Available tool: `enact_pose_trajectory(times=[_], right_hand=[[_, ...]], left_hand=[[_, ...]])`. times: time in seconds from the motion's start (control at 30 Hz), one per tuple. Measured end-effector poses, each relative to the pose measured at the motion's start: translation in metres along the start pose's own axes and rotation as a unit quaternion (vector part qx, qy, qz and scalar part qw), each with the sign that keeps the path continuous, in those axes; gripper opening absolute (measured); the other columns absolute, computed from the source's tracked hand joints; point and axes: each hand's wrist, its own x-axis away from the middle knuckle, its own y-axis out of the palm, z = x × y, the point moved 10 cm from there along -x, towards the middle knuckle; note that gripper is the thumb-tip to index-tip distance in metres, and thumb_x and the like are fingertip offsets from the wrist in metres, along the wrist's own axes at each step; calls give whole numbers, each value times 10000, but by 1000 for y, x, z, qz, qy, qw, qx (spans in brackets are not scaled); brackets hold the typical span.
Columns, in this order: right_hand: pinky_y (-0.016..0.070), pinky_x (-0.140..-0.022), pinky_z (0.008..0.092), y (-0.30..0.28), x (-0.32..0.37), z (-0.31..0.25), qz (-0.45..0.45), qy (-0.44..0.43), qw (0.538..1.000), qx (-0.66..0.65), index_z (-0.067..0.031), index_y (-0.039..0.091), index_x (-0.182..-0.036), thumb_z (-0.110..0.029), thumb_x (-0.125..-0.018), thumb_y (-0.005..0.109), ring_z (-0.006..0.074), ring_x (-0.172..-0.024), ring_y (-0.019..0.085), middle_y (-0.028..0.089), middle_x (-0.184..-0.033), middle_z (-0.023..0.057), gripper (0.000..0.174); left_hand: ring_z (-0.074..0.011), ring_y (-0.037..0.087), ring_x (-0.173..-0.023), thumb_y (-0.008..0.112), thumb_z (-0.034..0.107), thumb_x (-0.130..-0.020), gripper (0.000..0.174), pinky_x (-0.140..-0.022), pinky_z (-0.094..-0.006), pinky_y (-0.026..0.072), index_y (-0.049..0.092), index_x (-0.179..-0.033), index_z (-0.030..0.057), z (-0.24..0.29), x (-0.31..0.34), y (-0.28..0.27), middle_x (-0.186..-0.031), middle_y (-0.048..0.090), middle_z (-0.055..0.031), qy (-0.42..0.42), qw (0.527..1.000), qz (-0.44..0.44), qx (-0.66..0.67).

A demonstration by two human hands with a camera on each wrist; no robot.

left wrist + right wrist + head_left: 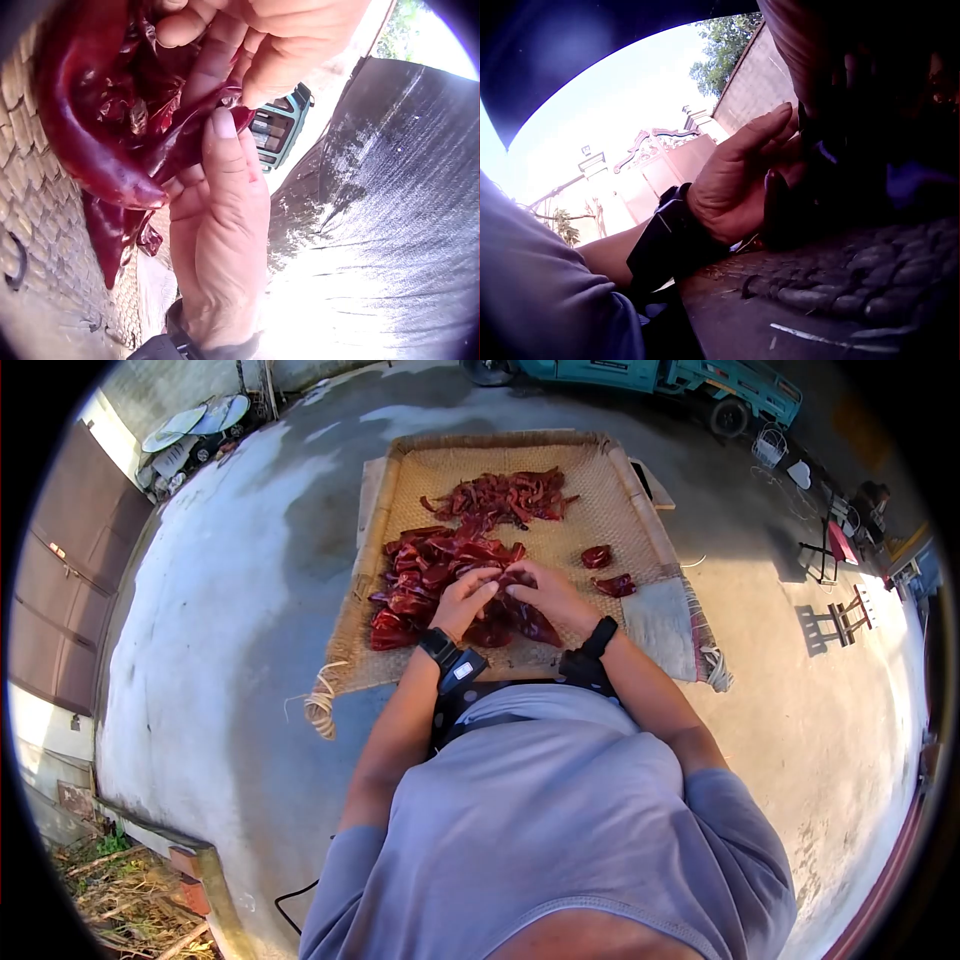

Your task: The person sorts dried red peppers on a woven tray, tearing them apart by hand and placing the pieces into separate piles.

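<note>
Both hands meet over the near part of a woven tray (575,460), working on a glossy dark red chili pepper (184,142). The left hand (466,602) pinches it near its end. From the other side, the right hand (552,598) grips it, with the thumb (224,154) pressed flat along the skin in the left wrist view. Beside the left hand lies a heap of whole red peppers (415,575). Shrivelled red pieces (510,495) spread farther back. In the right wrist view the left hand (739,180) shows, while the held pepper is lost in shadow.
Two single peppers lie apart at the tray's right, one of them a folded pepper (596,556). A pale cloth (660,620) covers the near right corner. Beyond the tray stands a teal vehicle (600,372); a small stool (855,612) is off to the right.
</note>
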Motion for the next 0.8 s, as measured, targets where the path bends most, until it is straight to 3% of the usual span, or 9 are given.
enact_pose_trajectory(times=[0.13,0.23,0.33,0.37,0.47,0.57,0.67,0.8], right_hand=[[528,-812,335,-54,9,44,133,68,987,57,-6,624,-1157,-223,-878,699,231,-925,693,714,-1019,166,361],[535,-812,364,-95,26,84,219,103,970,-17,-18,618,-1168,-210,-861,700,274,-919,697,714,-1020,176,371],[526,-851,407,-133,53,89,304,152,929,146,-30,609,-1178,-171,-847,685,333,-970,673,704,-1011,180,368],[508,-877,439,-140,60,81,371,78,888,260,-46,604,-1168,-166,-829,690,374,-1003,631,676,-1037,178,369],[496,-880,445,-135,72,20,403,92,806,424,-55,605,-1158,-194,-819,713,363,-1020,608,646,-1093,159,382],[492,-867,458,-101,40,40,198,31,926,320,-71,617,-1140,-221,-806,728,363,-997,605,648,-1086,147,383],[492,-868,459,-59,43,32,111,34,937,331,-92,641,-1132,-226,-801,720,376,-1003,598,664,-1037,142,366],[500,-860,456,-44,43,64,59,48,969,236,-120,666,-1124,-235,-803,707,371,-998,620,679,-1014,154,343]], left_hand=[[-63,490,-653,599,297,-987,365,-609,-207,409,602,-1278,77,0,-1,2,-946,692,-38,11,1000,-16,5],[-54,503,-648,601,237,-988,329,-582,-205,416,611,-1261,55,-4,-3,0,-928,710,-38,11,1000,-10,19],[-55,500,-644,596,238,-991,325,-577,-204,411,610,-1253,45,-5,-4,0,-928,710,-38,2,1000,-13,14],[-56,501,-644,597,237,-990,323,-575,-203,410,610,-1250,45,-5,-4,0,-928,710,-41,1,1000,-13,14],[-58,505,-643,601,236,-988,319,-572,-201,408,612,-1242,44,-4,-4,-1,-928,708,-51,-1,1000,-10,15],[-58,505,-633,603,245,-984,326,-574,-201,407,612,-1242,46,-7,-3,0,-933,705,-59,-1,1000,-10,22],[-54,498,-616,597,259,-983,342,-579,-202,402,609,-1253,49,-7,-4,-1,-943,704,-57,-4,1000,-9,18],[-55,502,-620,582,246,-990,336,-581,-202,405,606,-1256,42,-5,-3,-3,-946,705,-61,-6,1000,-3,11]])
